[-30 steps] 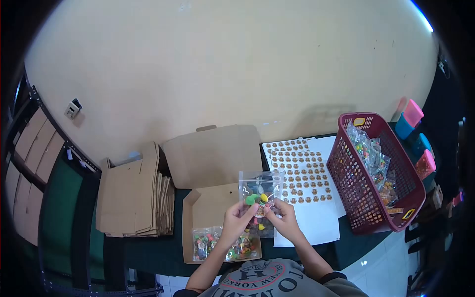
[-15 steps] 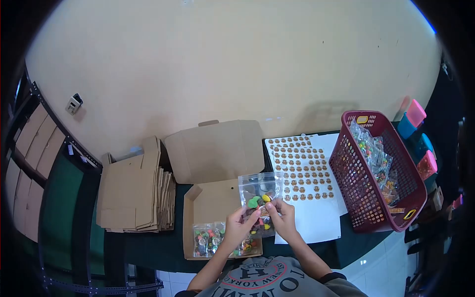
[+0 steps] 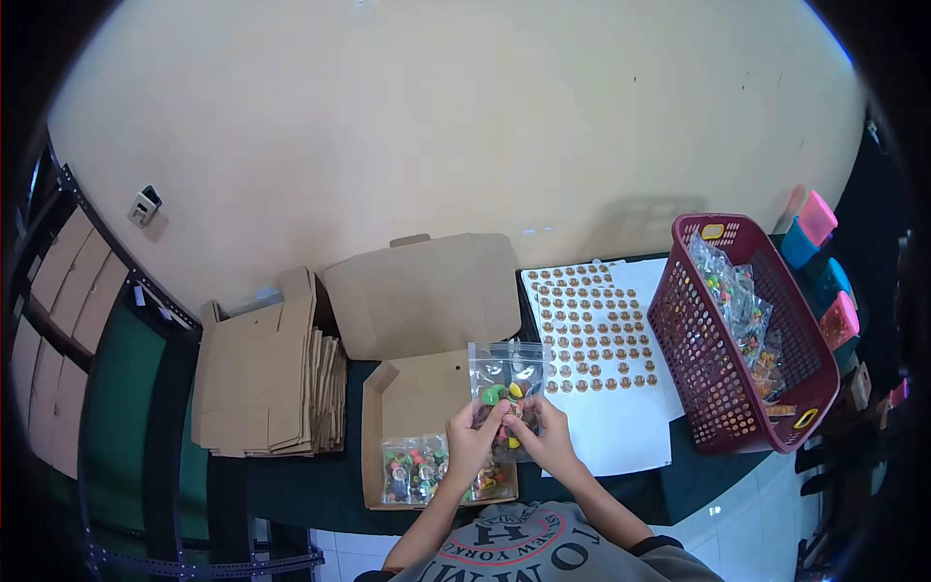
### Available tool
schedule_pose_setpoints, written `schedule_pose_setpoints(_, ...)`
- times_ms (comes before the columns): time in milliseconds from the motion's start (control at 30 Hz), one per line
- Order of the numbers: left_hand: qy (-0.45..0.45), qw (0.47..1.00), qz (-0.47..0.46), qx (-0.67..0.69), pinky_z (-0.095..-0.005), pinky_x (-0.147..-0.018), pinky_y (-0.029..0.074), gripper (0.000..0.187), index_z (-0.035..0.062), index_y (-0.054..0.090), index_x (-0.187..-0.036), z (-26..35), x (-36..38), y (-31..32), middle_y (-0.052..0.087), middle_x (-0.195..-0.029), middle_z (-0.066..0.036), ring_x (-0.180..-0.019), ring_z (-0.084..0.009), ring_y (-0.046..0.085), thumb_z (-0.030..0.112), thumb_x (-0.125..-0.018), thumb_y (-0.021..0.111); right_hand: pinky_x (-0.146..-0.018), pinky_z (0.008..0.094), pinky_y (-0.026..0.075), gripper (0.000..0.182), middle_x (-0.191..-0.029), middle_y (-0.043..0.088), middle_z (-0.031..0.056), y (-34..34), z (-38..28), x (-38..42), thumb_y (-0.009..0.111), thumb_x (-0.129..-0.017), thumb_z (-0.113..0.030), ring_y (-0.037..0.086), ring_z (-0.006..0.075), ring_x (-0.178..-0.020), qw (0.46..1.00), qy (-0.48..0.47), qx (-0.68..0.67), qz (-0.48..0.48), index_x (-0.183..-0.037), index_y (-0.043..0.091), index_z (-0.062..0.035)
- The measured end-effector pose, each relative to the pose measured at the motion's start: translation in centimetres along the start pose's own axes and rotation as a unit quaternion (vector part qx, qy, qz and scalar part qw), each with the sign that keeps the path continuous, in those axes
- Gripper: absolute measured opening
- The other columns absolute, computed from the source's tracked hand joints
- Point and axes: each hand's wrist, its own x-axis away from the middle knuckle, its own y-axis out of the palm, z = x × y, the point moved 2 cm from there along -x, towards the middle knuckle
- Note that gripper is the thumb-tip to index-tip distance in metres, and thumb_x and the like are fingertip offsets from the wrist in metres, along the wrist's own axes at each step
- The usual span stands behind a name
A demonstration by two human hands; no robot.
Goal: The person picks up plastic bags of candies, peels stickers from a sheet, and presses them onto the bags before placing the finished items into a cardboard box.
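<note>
Nearest the viewer, a person in a grey printed shirt (image 3: 529, 548) leans over a dark table (image 3: 291, 485), both forearms reaching forward. The left hand (image 3: 472, 436) and right hand (image 3: 546, 434) meet close together, fingers curled shut and pinching the lower part of a clear zip bag (image 3: 508, 373) from either side. The bag stands upright between the two hands, its top edge rising above the fingertips, and it holds small bright pieces in green, yellow and red. Just below and to the left of the hands, an open cardboard box (image 3: 412, 403) lies flat on the table, and more filled clear bags (image 3: 412, 468) rest along its near edge, partly under the left wrist. The box's lid (image 3: 422, 291) is folded back toward the wall. To the left of the box sits a stack of flat cardboard blanks (image 3: 267, 373). To the right of the hands, a white sheet of round brown stickers (image 3: 596, 335) lies on the table, its near part bare. Further right stands a dark red plastic basket (image 3: 747, 427) with more clear bags of coloured pieces inside. Beyond everything rises a plain cream wall (image 3: 465, 126).
</note>
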Motion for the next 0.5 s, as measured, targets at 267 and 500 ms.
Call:
schedule_pose_setpoints(267, -0.045, 0.999, -0.009, -0.009, -0.0166, -0.050, 0.041, 0.021, -0.0020, 0.058, -0.087, -1.6, -0.4, -1.1, 0.058, -0.069, -0.001, -0.058, -0.0020, 0.051, 0.019, -0.084, 0.058, -0.064, 0.0190, 0.044, 0.013, -0.083, 0.055, 0.0038, -0.4, 2.1, 0.1, 0.052, -0.086, -0.008, 0.053, 0.0059, -0.077, 0.994, 0.053, -0.055, -0.084, -0.094, 0.047, 0.0002)
schedule_pose_setpoints(500, -0.098, 0.989, -0.103, 0.049, -0.0182, -0.059, 0.045, 0.023, -0.0003, 0.053, -0.102, -1.9, 1.1, -0.8, 0.058, -0.079, -0.001, -0.065, -0.0044, 0.054, 0.014, -0.084, 0.057, -0.059, 0.0196, 0.043, 0.012, -0.075, 0.057, 0.0037, -0.9, 2.0, 0.3, 0.053, -0.086, -0.010, 0.052, 0.0047, -0.069, 0.984, 0.095, -0.152, -0.013, -0.084, 0.049, 0.0012)
